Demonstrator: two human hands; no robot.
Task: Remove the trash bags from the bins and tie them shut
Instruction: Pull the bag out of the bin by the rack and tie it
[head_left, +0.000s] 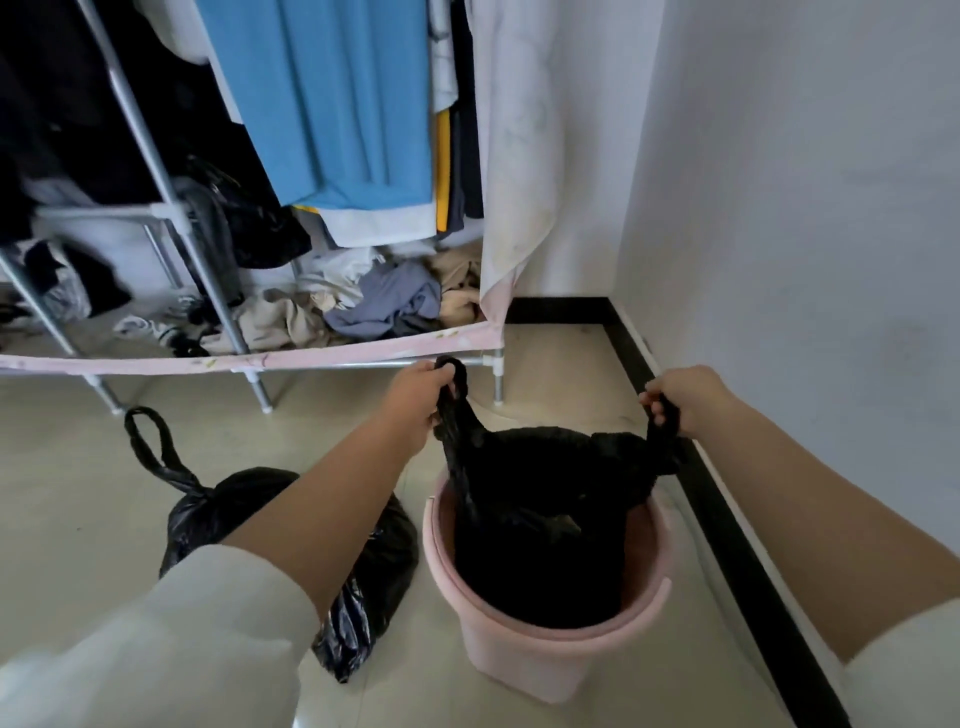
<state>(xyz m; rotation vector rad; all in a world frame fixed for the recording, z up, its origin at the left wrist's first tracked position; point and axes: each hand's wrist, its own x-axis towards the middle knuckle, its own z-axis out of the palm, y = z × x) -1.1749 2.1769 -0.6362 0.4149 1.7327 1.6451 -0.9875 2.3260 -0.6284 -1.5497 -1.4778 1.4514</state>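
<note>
On the pale tiled floor at the near left lies a knotted black plastic trash bag (363, 571), its looped handles standing up and its body partly hidden behind the person's left forearm; it looks already tied shut. Just right of it stands a round pink plastic bin (545, 660), and in it sits a second black plastic trash bag (540, 530), its mouth open and its two handle loops drawn up above the rim while its body is still down inside. The left hand (415, 402) is curled round the left handle loop, and the right hand (685, 397) grips the right loop, both arms reaching forward and slightly down in white sleeves pushed back from the wrists. The thin film is soft and slippery, and likely to stretch or tear if jerked, so the loops seem the right hold. How heavy the load is cannot be judged. Beyond the hands, at the far left, a metal-framed clothes rack (171, 208) holds hanging garments, with a white wall (805, 208) at the right.
</note>
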